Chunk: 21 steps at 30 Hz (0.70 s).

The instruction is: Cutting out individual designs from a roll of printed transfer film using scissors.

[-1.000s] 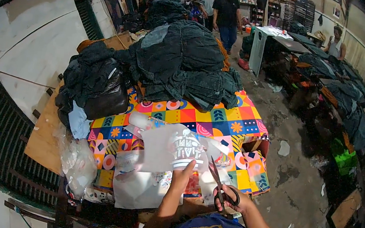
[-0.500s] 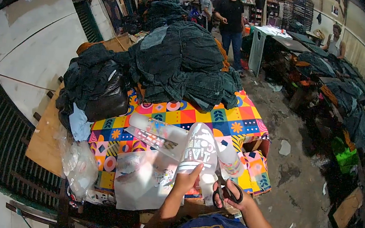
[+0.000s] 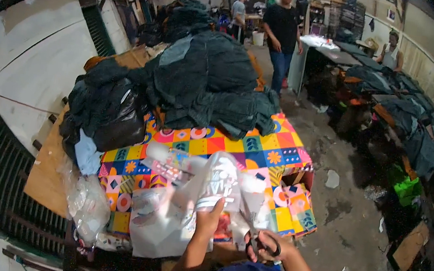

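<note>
Between the thumb and fingers of my left hand (image 3: 207,222) is a translucent film sheet (image 3: 220,185) with white printed shapes, curling upward above the table. My right hand (image 3: 270,244) is closed round the dark handles of a pair of scissors (image 3: 252,244), just right of the sheet's lower edge. The blades are blurred; whether they touch the film I cannot tell. Under and beside my hands, more translucent printed sheets (image 3: 149,240) lie on a table with a brightly patterned cover (image 3: 275,157). One of them is rolled (image 3: 164,153), to the left of the held sheet.
Dark garments (image 3: 214,74) are heaped at the table's far side, beside a black plastic bag (image 3: 125,120). Clear plastic (image 3: 91,209) hangs at the left edge. A garment-covered bench (image 3: 416,102) runs along the right. A person in black (image 3: 280,31) stands beyond the heap.
My right hand has turned the scissors, and the blades now point up toward the film. The held sheet has tipped and shifted slightly left. The person in black has come nearer.
</note>
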{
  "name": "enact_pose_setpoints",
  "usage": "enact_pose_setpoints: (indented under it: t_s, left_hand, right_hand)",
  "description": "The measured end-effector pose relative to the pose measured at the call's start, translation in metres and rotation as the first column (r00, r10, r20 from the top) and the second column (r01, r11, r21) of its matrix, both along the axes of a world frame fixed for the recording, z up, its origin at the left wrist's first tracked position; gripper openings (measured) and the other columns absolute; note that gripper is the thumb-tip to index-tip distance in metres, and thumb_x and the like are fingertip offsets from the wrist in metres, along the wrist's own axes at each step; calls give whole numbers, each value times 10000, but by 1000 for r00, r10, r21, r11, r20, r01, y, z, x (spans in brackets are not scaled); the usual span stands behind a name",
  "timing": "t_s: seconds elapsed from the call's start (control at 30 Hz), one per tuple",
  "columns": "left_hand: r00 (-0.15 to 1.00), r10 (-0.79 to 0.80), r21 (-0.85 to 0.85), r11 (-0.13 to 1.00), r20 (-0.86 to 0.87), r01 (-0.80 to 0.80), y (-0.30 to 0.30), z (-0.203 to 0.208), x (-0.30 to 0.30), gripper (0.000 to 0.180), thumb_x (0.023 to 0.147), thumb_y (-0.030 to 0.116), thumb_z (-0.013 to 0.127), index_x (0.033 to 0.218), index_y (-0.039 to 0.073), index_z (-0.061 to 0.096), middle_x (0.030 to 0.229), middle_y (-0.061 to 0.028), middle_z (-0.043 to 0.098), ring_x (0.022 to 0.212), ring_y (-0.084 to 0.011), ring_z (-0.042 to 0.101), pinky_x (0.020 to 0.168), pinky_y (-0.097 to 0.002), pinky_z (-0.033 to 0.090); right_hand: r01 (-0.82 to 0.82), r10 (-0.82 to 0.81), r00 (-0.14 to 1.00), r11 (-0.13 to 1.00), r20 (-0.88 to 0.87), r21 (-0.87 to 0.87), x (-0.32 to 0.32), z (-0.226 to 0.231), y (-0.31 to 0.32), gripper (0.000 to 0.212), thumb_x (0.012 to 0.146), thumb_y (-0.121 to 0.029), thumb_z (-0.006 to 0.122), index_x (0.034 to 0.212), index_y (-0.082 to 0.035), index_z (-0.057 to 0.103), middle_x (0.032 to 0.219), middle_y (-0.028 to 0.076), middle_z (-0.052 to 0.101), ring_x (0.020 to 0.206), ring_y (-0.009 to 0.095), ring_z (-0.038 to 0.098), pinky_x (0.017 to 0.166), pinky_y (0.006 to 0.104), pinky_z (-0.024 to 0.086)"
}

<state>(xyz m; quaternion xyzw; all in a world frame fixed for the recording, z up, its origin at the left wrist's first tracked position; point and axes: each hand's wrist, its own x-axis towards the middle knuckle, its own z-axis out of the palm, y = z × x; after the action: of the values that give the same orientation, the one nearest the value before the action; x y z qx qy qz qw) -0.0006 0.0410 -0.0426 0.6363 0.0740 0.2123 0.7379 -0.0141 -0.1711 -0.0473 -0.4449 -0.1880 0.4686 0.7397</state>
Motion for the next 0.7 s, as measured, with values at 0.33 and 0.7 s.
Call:
enact_pose_setpoints:
  t_s: [0.33, 0.7]
  left_hand:
    - [996, -80, 12, 997, -41, 80, -3, 0, -6, 182, 837, 75, 605, 993, -8, 559, 904, -37, 596, 801, -99, 548, 693, -235, 449]
    - [979, -172, 94, 979, -106, 182, -10, 2, -15, 226, 795, 24, 631, 1003, -20, 554, 916, -56, 607, 841, -122, 565, 763, -261, 458]
  right_hand:
    - [34, -35, 999, 997, 28, 63, -3, -10, -3, 581, 848, -607, 413, 1002, -53, 497, 684, 60, 577, 578, 129, 560, 497, 214, 367]
    - [93, -91, 995, 994, -39, 58, 4, -8, 3, 628, 826, -617, 440, 1027, -24, 481, 718, 94, 559, 629, 179, 557, 571, 286, 461]
